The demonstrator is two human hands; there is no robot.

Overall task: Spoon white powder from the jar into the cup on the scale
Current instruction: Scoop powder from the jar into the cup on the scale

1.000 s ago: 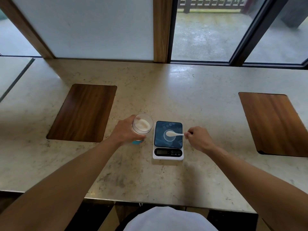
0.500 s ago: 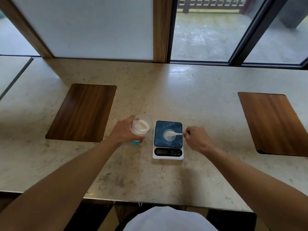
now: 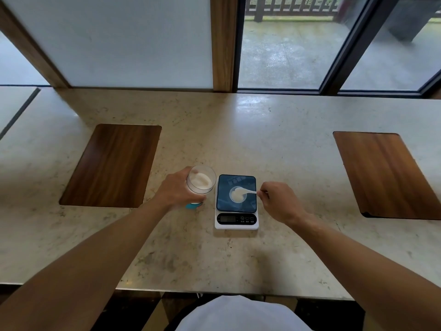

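Note:
A clear jar (image 3: 201,179) with white powder inside and a blue base is tilted toward the scale, gripped by my left hand (image 3: 175,191). Just to its right sits a small kitchen scale (image 3: 236,219) with a dark blue platform and a white front panel. On the platform stands a small cup (image 3: 238,195) holding white powder. My right hand (image 3: 278,201) pinches the handle of a white spoon (image 3: 247,191); its bowl rests over the cup's mouth.
The pale stone counter (image 3: 238,144) has a wooden inlay (image 3: 112,166) to the left and another wooden inlay (image 3: 384,175) to the right. Windows and a wooden post stand along the far edge. The near edge runs just before my body.
The spoon's bowl has shifted slightly left and down over the cup. The jar stays tilted in my left hand, almost unmoved.

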